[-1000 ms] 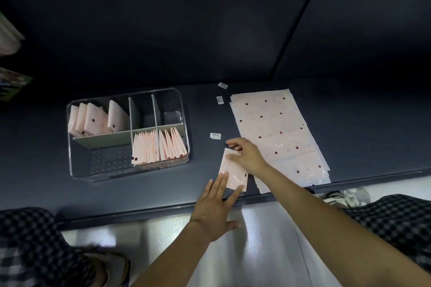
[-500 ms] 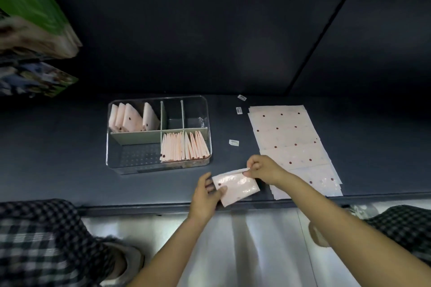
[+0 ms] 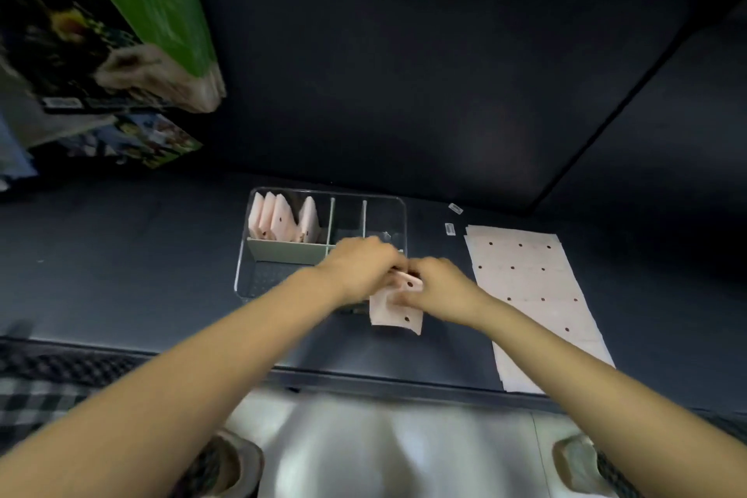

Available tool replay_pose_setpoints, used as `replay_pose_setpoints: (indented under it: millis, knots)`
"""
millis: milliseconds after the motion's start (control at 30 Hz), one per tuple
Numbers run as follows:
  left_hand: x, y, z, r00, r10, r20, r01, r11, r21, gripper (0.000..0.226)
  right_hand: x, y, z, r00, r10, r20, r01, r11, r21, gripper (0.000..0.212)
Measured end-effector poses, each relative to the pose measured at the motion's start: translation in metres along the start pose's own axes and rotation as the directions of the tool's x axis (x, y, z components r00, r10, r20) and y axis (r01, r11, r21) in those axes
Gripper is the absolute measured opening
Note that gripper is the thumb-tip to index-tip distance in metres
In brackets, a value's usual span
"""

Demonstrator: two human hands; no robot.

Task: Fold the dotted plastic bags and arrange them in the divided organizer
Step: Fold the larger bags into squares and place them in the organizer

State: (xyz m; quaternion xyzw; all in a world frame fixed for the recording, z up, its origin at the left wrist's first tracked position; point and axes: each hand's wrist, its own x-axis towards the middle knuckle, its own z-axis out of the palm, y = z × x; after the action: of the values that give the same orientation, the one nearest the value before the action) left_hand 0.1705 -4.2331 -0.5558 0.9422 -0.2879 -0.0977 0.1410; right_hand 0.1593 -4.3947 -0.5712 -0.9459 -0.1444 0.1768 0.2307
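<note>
Dim overall, with a faint sheen on the dark wall above the left hand [image 3: 359, 269], brighter pale floor below both hands, motion blur over fingers and forearms, wide-angle stretching of packages far up-left, edges soft and unfocused throughout.

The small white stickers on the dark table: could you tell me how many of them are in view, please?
2: one white sticker lies near the back wall, the other sticker just in front of it, left of the flat bags. More may be hidden behind the hands.
</note>
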Motion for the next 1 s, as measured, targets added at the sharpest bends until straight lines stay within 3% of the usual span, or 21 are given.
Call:
replay_pose_setpoints:
  millis: [67, 167, 233, 300, 467, 667, 800, 900, 1000]
  knots:
    - [0.003, -0.018, -0.015, 0.998, 0.022, -0.061, -0.024, 0.999, -0.029, 0.014, 0.019, -0.015, -0.002, 0.994, 0.07, -0.084, -0.07, 0.998, 0.0, 0.014]
    - [0.003, -0.061, -0.018, 0.954, -0.181, -0.238, 0.171, 0.983, -0.062, 0.028, 0.049, -0.026, -0.009, 0.966, 0.217, -0.138, -0.176, 0.95, 0.256, 0.018]
    - [-0.001, -0.086, -0.007, 0.915, -0.332, -0.23, 0.36, 0.929, 0.091, 0.036, 0.066, -0.031, -0.009, 0.926, 0.314, -0.211, -0.186, 0.863, 0.47, 0.009]
    - [-0.004, -0.102, 0.009, 0.901, -0.407, -0.151, 0.431, 0.879, 0.206, 0.041, 0.083, -0.038, -0.004, 0.887, 0.366, -0.283, -0.155, 0.811, 0.564, 0.004]
    - [-0.007, -0.122, 0.032, 0.887, -0.43, -0.171, 0.459, 0.866, 0.201, 0.051, 0.126, -0.065, 0.019, 0.843, 0.358, -0.402, -0.159, 0.879, 0.45, 0.021]
    - [-0.024, -0.148, 0.037, 0.847, -0.422, -0.322, 0.488, 0.859, 0.157, 0.032, 0.156, -0.091, 0.046, 0.814, 0.271, -0.513, -0.235, 0.962, 0.136, 0.022]
    - [-0.028, -0.149, 0.042, 0.839, -0.408, -0.36, 0.473, 0.874, 0.109, 0.033, 0.168, -0.108, 0.07, 0.845, 0.25, -0.472, -0.28, 0.96, 0.008, 0.027]
    - [-0.031, -0.15, 0.044, 0.824, -0.407, -0.394, 0.459, 0.888, 0.042, 0.031, 0.173, -0.117, 0.083, 0.898, 0.335, -0.283, -0.285, 0.937, 0.204, 0.042]
    - [-0.037, -0.15, 0.038, 0.767, -0.415, -0.489, 0.446, 0.893, -0.058, 0.022, 0.172, -0.119, 0.086, 0.948, 0.295, -0.117, -0.245, 0.915, 0.322, 0.055]
